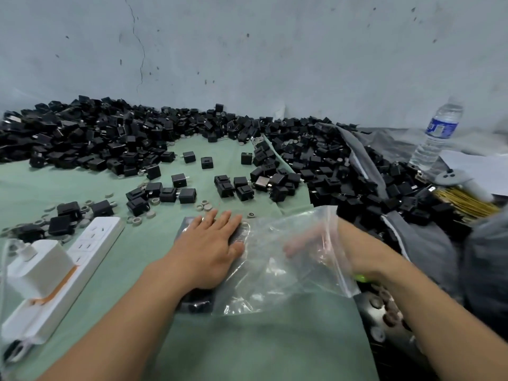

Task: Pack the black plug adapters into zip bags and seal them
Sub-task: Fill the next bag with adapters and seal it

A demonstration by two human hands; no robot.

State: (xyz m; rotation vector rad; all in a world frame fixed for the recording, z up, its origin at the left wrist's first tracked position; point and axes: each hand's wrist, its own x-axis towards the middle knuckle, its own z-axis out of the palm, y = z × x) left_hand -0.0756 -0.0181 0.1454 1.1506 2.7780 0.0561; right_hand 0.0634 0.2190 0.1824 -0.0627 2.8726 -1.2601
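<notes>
My left hand (pixel 211 251) presses flat on a dark flat pack (pixel 196 302). My right hand (pixel 310 243) is inside the clear plastic zip bag (pixel 275 273), too blurry to tell its grip. Black square plug adapters (pixel 82 133) heap along the grey wall (pixel 275 50), green cloth (pixel 261 339) near me

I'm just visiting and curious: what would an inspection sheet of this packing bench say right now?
Surface: green cloth.
Job's things: black plug adapters heaped along the wall, loose ones nearer; clear zip bag in the middle.
Clutter: grey rings, water bottle, gold ties.
Hands: left hand flat on a dark pack; right hand seen blurred through the bag.
Cables: nothing seen; white power strip carries a white charger.
Surroundings: pale cracked wall.
</notes>
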